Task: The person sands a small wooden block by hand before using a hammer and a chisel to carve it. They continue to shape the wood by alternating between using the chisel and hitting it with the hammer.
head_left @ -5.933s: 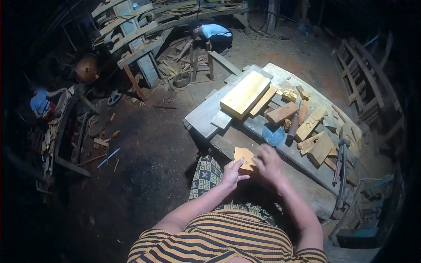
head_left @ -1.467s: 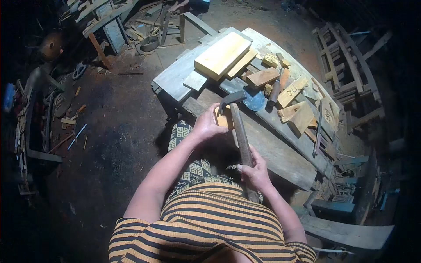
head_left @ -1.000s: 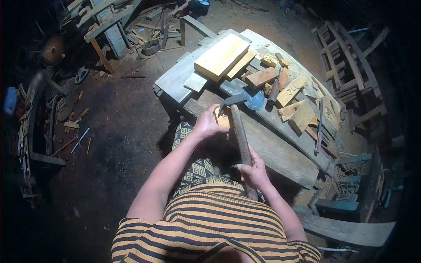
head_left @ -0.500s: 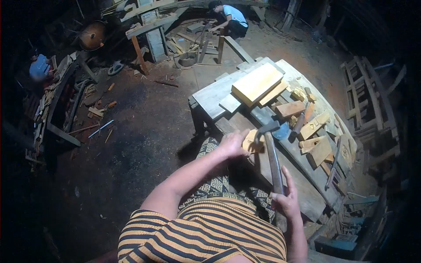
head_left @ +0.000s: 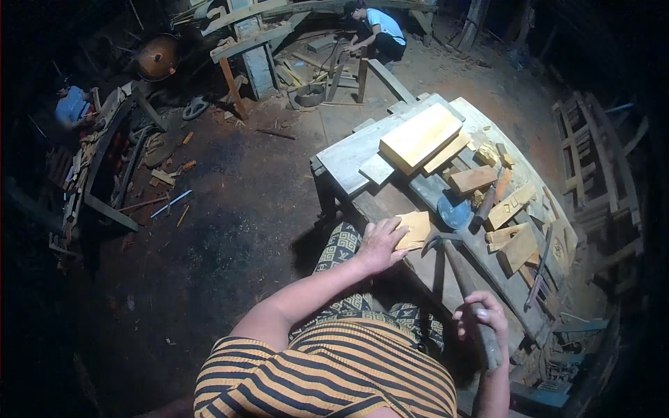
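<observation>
My left hand (head_left: 380,245) holds a small pale wood block (head_left: 414,231) at the near edge of the workbench (head_left: 338,161), with its fingers over the block's left side. In my right hand (head_left: 482,317) is the wooden handle of an adze-like hammer (head_left: 461,268). The tool's dark curved head is just right of the block, over the bench. A blue round dish (head_left: 454,211) lies behind the tool head. Farther back on the bench sits a large yellow wood block (head_left: 421,136).
Wood pieces (head_left: 511,206), a mallet-like tool (head_left: 483,210) and a curved saw-like tool (head_left: 538,268) cover the bench's right side. One person (head_left: 380,31) crouches at the back; another (head_left: 73,106) is at far left. A wooden rack (head_left: 589,160) stands at right.
The tool head has moved right, off the wood block. My right hand's fingers have closed round the handle. The block now shows more of its face, and the whole view has shifted slightly.
</observation>
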`<action>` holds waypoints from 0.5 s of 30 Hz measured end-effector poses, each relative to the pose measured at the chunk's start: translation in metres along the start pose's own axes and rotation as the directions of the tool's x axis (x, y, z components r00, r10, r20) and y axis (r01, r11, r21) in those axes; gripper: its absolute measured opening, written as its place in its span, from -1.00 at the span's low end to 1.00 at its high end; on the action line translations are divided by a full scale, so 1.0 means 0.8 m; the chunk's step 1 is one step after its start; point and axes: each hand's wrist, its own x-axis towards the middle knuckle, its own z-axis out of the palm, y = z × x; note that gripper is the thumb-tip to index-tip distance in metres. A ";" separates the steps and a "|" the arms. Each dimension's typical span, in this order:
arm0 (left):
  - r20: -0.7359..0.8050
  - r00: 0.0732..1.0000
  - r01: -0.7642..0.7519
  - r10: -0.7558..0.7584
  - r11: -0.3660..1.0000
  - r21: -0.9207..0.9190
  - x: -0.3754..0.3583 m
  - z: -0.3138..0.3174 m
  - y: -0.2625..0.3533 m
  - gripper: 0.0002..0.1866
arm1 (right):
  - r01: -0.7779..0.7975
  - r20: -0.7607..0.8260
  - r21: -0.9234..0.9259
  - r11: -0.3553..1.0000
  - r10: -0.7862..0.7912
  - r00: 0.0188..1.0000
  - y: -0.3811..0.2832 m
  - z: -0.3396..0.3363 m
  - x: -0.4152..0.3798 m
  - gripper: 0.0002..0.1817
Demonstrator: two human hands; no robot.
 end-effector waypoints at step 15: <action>0.033 0.962 0.267 -0.270 0.961 0.073 0.017 -0.005 0.014 -0.05 | -0.043 0.131 0.364 0.930 -0.005 0.991 0.105 -0.055 0.011 -0.17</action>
